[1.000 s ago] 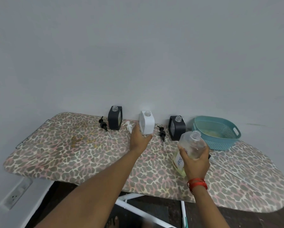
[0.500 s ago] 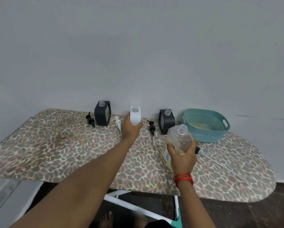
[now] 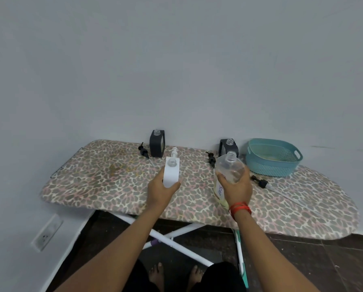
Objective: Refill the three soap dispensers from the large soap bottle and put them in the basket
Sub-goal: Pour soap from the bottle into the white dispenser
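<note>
My left hand [image 3: 161, 190] grips the white soap dispenser [image 3: 171, 171], lifted above the ironing board [image 3: 113, 182] with its neck uncapped. My right hand [image 3: 237, 188] holds the large clear soap bottle [image 3: 229, 171], also uncapped and tilted toward the left, with yellowish soap at its bottom. Two black dispensers [image 3: 157, 143] [image 3: 229, 146] stand uncapped by the wall. The teal basket [image 3: 273, 158] sits at the back right, apart from both hands.
Pump heads lie loose on the board: a white one [image 3: 173, 152], black ones [image 3: 143, 151] [image 3: 211, 159], and a long-tubed one [image 3: 260, 182] right of my right hand. The wall rises close behind. A wall socket [image 3: 47, 232] sits low left. My feet show under the board's white legs.
My left hand has lifted the white dispenser off the board and pulled it toward me. The large bottle rose and came nearer the dispenser. My head tilted further down.
</note>
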The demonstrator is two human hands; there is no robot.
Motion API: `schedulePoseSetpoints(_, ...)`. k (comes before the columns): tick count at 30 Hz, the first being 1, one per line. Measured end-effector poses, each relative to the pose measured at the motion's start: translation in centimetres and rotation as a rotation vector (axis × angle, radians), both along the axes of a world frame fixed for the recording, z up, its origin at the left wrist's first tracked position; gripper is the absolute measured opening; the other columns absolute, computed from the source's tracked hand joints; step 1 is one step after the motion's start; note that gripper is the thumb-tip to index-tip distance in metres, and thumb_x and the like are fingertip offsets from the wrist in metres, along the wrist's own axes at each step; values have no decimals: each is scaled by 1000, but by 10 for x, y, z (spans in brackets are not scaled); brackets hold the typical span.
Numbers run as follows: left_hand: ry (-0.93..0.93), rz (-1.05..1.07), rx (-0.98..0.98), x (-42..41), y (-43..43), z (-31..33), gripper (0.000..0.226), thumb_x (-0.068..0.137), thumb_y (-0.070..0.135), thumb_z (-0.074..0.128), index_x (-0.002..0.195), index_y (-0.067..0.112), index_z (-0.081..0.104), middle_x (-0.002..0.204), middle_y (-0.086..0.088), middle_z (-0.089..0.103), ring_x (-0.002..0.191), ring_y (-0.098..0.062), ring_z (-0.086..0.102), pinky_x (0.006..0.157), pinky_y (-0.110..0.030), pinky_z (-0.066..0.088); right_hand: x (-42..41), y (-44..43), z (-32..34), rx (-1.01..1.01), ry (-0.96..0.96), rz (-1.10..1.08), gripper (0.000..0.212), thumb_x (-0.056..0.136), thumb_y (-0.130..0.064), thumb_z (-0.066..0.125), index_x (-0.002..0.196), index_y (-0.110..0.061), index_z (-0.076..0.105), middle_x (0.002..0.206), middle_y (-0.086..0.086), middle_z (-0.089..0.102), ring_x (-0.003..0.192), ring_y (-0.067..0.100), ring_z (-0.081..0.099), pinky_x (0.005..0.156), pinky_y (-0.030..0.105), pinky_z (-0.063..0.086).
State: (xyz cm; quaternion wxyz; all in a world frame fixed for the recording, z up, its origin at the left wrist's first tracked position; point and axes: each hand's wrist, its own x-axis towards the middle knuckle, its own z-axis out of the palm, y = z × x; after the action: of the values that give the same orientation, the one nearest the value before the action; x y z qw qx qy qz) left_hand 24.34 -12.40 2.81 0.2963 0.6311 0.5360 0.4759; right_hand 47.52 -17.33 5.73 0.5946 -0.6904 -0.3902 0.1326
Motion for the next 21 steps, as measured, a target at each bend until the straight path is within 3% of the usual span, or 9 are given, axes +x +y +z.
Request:
schedulePoseSetpoints(4, -17, -39, -25, -14, -13, 3, 60, 77, 33, 89, 130, 26, 63, 110, 13, 68, 102, -9, 67, 74, -14, 55, -25, -4, -1, -7, 3, 40, 71, 69, -46, 86, 128, -33, 49, 114, -3, 67, 100, 18, 64, 86, 37, 54)
schedulePoseSetpoints(6, -30, -56, -41, -20, -12, 5, 69, 71, 33, 93, 131, 21, 60, 115, 12, 64, 106, -8, 63, 73, -8, 51, -30, -4, -2, -15, 1, 41, 72, 70, -46, 86, 130, -32, 48, 116, -2, 67, 100, 19, 64, 86, 36, 54)
schedulePoseSetpoints(8, -12, -75, -69, -27, -6, 3, 93, 64, 40, 96, 143, 17, 51, 131, 10, 57, 115, -9, 59, 81, -12, 52, -31, -5, -2, -10, 3, 38, 74, 71, -45, 86, 132, -30, 46, 118, 0, 66, 102, 21, 64, 85, 34, 53)
schedulePoseSetpoints(10, 39, -108, -139, -36, 2, 0, 117, 61, 39, 98, 156, 17, 33, 147, 8, 44, 123, -13, 54, 92, -30, 56, -30, -5, -3, -13, -4, 36, 74, 72, -43, 85, 133, -27, 46, 119, 2, 66, 102, 22, 64, 84, 33, 52)
schedulePoseSetpoints(12, 63, -170, -224, -44, 8, -1, 130, 61, 31, 99, 161, 17, 18, 151, 6, 38, 124, -16, 52, 97, -39, 55, -30, -6, -4, -18, -11, 35, 73, 73, -41, 85, 132, -25, 46, 119, 3, 66, 102, 23, 64, 83, 32, 51)
schedulePoseSetpoints(16, 71, -275, -325, -55, 22, -1, 137, 58, 32, 99, 164, 25, 12, 146, 5, 44, 119, -15, 56, 99, -34, 51, -31, -5, -5, -37, -19, 21, 73, 72, -45, 85, 131, -27, 45, 118, 4, 67, 102, 24, 65, 84, 37, 54)
schedulePoseSetpoints(21, 145, -411, -281, -55, 39, 4, 128, 56, 43, 100, 160, 37, 24, 152, 4, 47, 124, -16, 56, 95, -28, 50, -30, -4, -7, -41, -28, 18, 72, 72, -47, 85, 128, -29, 43, 119, 3, 66, 103, 22, 64, 85, 40, 55)
